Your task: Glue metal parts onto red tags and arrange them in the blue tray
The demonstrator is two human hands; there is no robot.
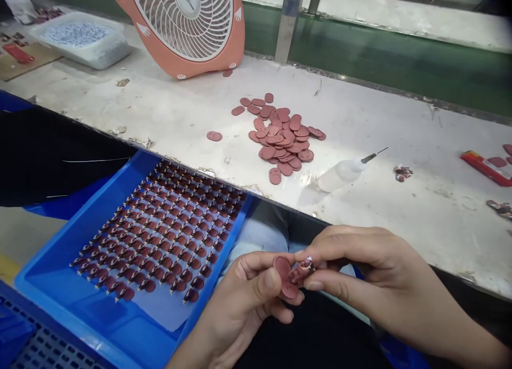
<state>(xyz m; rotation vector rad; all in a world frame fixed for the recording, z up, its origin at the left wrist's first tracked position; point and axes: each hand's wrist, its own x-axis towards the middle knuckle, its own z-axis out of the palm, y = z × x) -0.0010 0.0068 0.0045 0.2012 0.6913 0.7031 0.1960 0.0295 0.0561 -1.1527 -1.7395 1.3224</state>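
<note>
My left hand (244,299) pinches a flat reddish oval disc (285,275) between thumb and fingers, low in the view over my lap. My right hand (368,273) is closed on a small reddish part with a dark tip (302,270), pressed against that disc. Both hands meet in front of the table edge. A pile of the same reddish oval discs (282,137) lies on the white table beyond my hands. A blue tray (60,262) at my left holds several rows of finished reddish pieces (168,230).
A clear squeeze bottle with a needle tip (344,171) lies on the table (160,107) right of the pile. An orange fan (188,22) stands at the back. A white bin (80,38) sits far left, a red tool (486,168) far right.
</note>
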